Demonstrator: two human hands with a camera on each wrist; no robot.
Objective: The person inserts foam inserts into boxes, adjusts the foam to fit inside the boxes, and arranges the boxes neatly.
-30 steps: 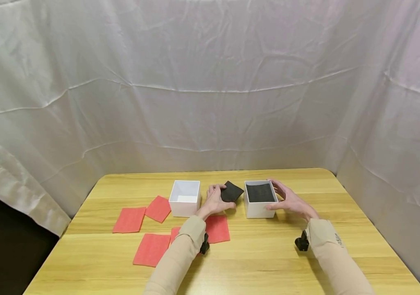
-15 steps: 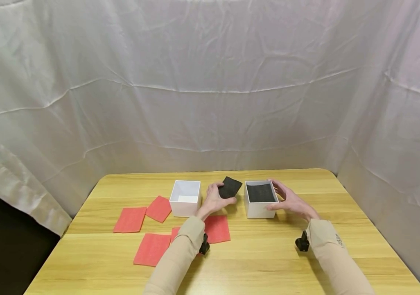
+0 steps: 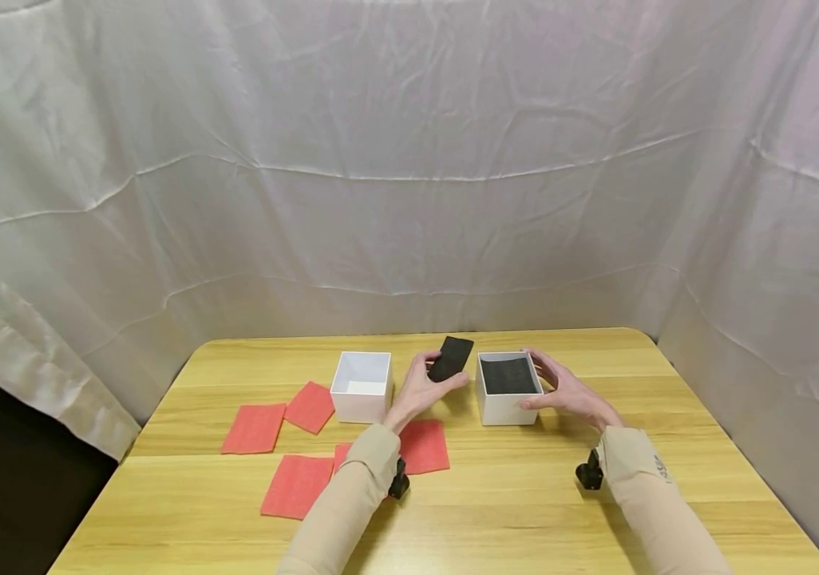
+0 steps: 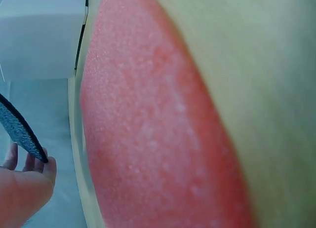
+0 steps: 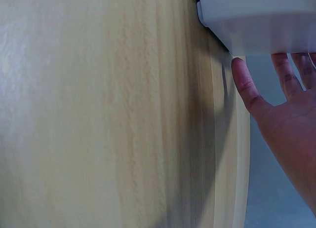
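Note:
My left hand (image 3: 420,391) pinches a black foam square (image 3: 451,358) between thumb and fingers. In the head view the square is tilted up on edge, above the table between two white boxes; its lower left part is hidden by the fingers. The left wrist view shows the foam square (image 4: 19,132) edge-on above the fingers. My right hand (image 3: 569,391) holds the right white box (image 3: 501,410), thumb over its near face and fingers at its far right corner. Black foam (image 3: 508,375) fills this box almost to the rim.
The left white box (image 3: 361,407) stands open-topped, its white bottom showing. Red foam squares lie around it: one at far left (image 3: 254,429), one beside the box (image 3: 310,407), one at the front (image 3: 298,487), one right of the left sleeve (image 3: 424,447), another partly under the sleeve.
My left hand has lifted the black foam square off the table and tilted it more upright, its top edge moving away from me. The right hand and both boxes have stayed in place.

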